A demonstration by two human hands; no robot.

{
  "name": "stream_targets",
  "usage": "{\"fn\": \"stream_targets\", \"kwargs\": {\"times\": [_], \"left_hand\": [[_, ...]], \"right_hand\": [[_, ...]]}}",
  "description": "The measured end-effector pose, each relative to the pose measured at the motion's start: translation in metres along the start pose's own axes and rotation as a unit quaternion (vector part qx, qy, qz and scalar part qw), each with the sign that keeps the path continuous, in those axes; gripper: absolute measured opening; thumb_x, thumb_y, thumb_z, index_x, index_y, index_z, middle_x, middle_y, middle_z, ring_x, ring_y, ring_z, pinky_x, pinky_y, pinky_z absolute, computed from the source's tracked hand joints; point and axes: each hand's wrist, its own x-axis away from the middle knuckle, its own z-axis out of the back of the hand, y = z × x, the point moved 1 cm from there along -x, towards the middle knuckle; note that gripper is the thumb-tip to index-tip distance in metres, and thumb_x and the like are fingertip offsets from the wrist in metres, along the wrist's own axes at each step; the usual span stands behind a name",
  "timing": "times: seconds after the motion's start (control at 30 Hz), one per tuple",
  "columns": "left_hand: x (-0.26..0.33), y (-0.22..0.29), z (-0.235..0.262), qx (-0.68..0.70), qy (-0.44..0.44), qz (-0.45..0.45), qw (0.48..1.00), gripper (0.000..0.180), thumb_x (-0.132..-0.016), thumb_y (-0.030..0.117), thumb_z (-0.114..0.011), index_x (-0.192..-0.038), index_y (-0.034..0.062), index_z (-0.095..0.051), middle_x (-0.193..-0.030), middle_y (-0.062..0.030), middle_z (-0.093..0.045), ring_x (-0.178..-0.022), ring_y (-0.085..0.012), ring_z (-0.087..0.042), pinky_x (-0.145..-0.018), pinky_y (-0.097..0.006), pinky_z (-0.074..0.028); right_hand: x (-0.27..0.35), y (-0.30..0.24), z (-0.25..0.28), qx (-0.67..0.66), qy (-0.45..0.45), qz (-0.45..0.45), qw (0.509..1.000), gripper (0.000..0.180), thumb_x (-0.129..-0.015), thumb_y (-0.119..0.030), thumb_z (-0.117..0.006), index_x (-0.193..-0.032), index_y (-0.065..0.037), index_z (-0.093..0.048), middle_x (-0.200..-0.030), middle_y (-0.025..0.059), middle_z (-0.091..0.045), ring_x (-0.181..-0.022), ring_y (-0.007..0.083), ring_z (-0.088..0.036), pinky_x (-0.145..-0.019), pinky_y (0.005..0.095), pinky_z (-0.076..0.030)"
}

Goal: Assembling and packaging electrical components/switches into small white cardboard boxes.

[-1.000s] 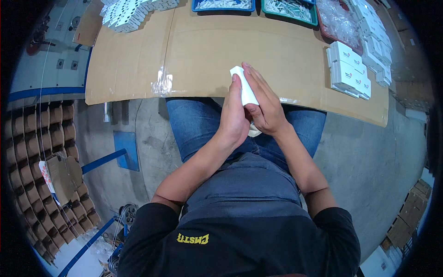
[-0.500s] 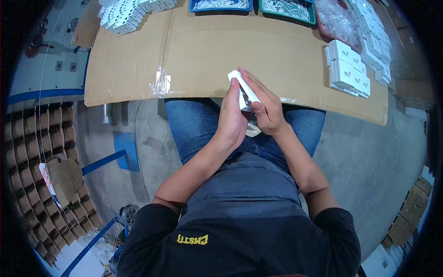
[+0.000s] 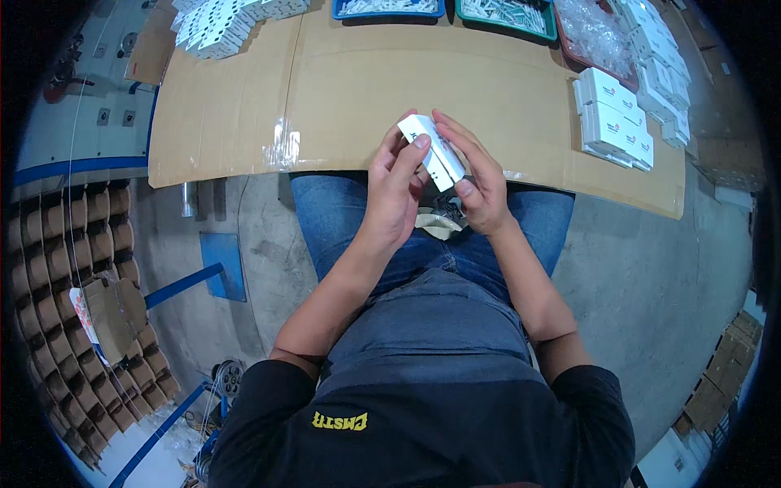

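Observation:
A white rectangular plastic case (image 3: pixel 434 148) with dark printing on its face is held between both hands, above my lap at the table's near edge. My left hand (image 3: pixel 393 185) is closed on its left side, thumb lying on the printed face. My right hand (image 3: pixel 484 189) grips the other side, with its thumb at the lower corner and its fingers along the far edge. Small dark slots show on the case's lower end. Under the hands, on my lap, lies something pale and partly hidden (image 3: pixel 438 226), with dark bits beside it.
Cardboard covers the table (image 3: pixel 366 89). Similar white cases are stacked at the right (image 3: pixel 614 126). Along the far edge stand a blue tray (image 3: pixel 389 18) and a green tray (image 3: pixel 508 32) of small white parts, and a red tray of clear plastic bags (image 3: pixel 594 37). White blocks (image 3: pixel 215 37) sit far left.
The case has turned so its printed face shows; before, a gap with something dark inside was visible. My left hand has shifted left and its thumb has moved onto the face.

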Motion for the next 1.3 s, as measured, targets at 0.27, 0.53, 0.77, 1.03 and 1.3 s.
{"fn": "stream_targets", "kwargs": {"times": [0.27, 0.53, 0.77, 1.03, 1.3], "left_hand": [[0.003, 0.009, -0.005, -0.055, -0.018, -0.074, 0.996, 0.082, -0.089, 0.008, -0.079, -0.157, 0.0008, -0.033, -0.133, -0.0085, -0.057, -0.125, -0.0193, -0.059, -0.105, -0.033, -0.051], [0.002, 0.010, 0.009, -0.346, -0.081, -0.270, 0.895, 0.101, -0.071, 0.005, -0.088, -0.157, 0.0087, -0.034, -0.153, -0.0131, -0.042, -0.144, -0.0293, -0.044, -0.115, -0.046, -0.043], [0.002, 0.005, 0.014, -0.479, -0.144, -0.368, 0.784, 0.093, -0.070, 0.004, -0.084, -0.153, 0.0106, -0.042, -0.154, -0.0163, -0.044, -0.141, -0.0367, -0.047, -0.116, -0.046, -0.042], [0.007, 0.005, 0.008, -0.513, -0.219, -0.347, 0.754, 0.098, -0.077, 0.017, -0.082, -0.160, 0.0113, -0.031, -0.161, -0.0193, -0.034, -0.147, -0.0385, -0.040, -0.119, -0.046, -0.039], [0.005, -0.009, 0.013, -0.066, -0.104, 0.090, 0.988, 0.064, -0.109, 0.044, -0.048, -0.158, 0.0062, -0.033, -0.145, -0.0147, -0.051, -0.124, -0.0196, -0.057, -0.101, -0.039, -0.049]], "right_hand": [[0.002, 0.004, 0.001, -0.011, 0.022, 0.016, 1.000, 0.058, -0.102, -0.036, -0.049, -0.142, 0.005, -0.056, -0.150, 0.0273, -0.052, -0.139, 0.0380, -0.052, -0.117, 0.0435, -0.038], [0.002, -0.003, 0.001, -0.092, 0.030, -0.201, 0.975, 0.063, -0.106, -0.037, -0.047, -0.149, 0.009, -0.047, -0.152, 0.0209, -0.051, -0.141, 0.0302, -0.050, -0.117, 0.0399, -0.037], [-0.002, -0.008, 0.005, -0.162, 0.038, -0.176, 0.970, 0.073, -0.104, -0.048, -0.055, -0.150, 0.007, -0.045, -0.148, 0.0201, -0.054, -0.138, 0.0275, -0.052, -0.114, 0.0383, -0.041], [-0.002, -0.010, 0.009, -0.174, 0.090, -0.215, 0.957, 0.067, -0.093, -0.018, -0.074, -0.151, 0.000, -0.047, -0.140, 0.0150, -0.059, -0.130, 0.0231, -0.057, -0.112, 0.0392, -0.044], [0.001, -0.008, 0.008, -0.083, 0.010, -0.068, 0.994, 0.079, -0.083, -0.016, -0.071, -0.154, 0.001, -0.043, -0.151, 0.0190, -0.052, -0.144, 0.0291, -0.046, -0.123, 0.0443, -0.031]]}}
